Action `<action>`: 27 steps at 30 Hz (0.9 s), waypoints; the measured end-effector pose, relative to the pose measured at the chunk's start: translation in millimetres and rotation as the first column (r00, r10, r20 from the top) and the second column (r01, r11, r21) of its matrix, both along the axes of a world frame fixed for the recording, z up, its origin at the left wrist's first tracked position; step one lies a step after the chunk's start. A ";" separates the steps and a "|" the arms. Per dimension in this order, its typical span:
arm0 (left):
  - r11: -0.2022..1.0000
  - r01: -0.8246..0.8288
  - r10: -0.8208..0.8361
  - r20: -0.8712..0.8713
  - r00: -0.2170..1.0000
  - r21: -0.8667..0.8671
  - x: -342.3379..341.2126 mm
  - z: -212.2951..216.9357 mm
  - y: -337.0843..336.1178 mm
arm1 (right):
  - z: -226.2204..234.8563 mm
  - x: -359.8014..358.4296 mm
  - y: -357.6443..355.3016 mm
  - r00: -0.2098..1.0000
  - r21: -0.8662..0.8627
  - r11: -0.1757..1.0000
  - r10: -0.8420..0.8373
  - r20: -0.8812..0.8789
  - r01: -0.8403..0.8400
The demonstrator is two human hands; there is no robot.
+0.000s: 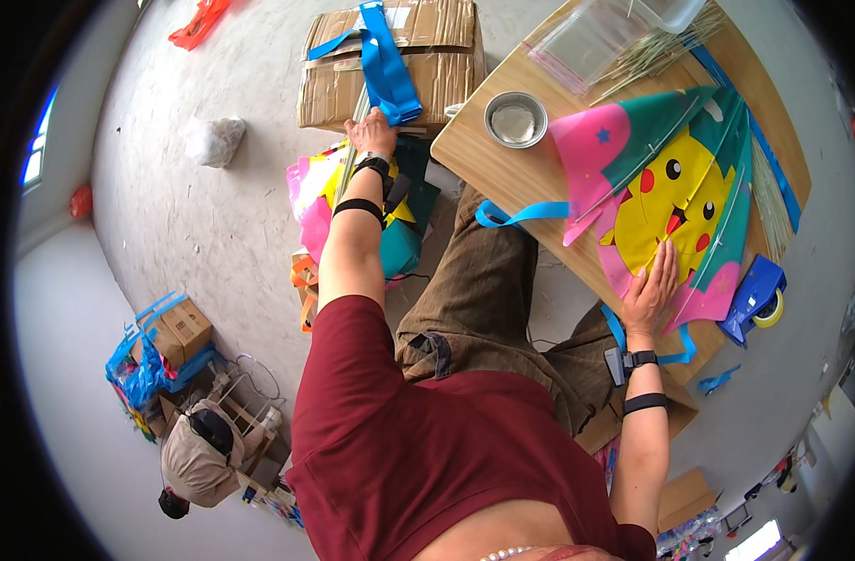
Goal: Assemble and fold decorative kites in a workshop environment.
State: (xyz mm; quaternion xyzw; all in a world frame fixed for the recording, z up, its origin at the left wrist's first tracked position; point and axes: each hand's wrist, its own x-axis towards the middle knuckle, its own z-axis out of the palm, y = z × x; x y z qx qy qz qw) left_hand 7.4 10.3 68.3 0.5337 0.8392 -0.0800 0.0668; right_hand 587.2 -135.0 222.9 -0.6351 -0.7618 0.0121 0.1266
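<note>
View of a seated worker at a pale wood-grained bench [493,170]. Nearest, the right hand [654,286] lies palm down with fingers extended, its grip unclosed, on the lower part of a yellow, pink and green film kite [669,192] printed with a cartoon face; the kite lies across the bench, its lower end at the near edge. A blue plastic tape dispenser [755,297] sits at the bench's right edge, beside the kite. Near the left corner stands a round silver metal tin [516,120]. Off that corner, the left hand [372,136] is at a bundle of pale slender sticks [362,99], above a multicoloured pile of film [402,247]; whether its grip closes on them cannot be determined. Beyond it stands a taped brown cardboard box [334,89], draped with wide blue ribbon [386,73]. Clear plastic sleeves [580,51] lie toward the bench's far edge.
</note>
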 end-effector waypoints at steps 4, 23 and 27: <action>0.998 -0.019 0.021 -0.042 0.999 0.060 3.0 -5.3 1.0 | 0.4 -0.3 0.5 1.000 0.006 1.000 0.000 -0.020 0.000; 0.999 -0.023 0.030 -0.152 0.988 0.044 9.4 -6.6 -3.7 | 1.8 -0.5 0.6 0.999 0.009 1.000 0.000 -0.038 0.000; 0.992 -0.103 0.111 -0.121 0.986 0.070 7.1 -7.2 -3.3 | 2.6 -1.0 0.8 0.999 0.009 1.000 0.000 -0.037 0.000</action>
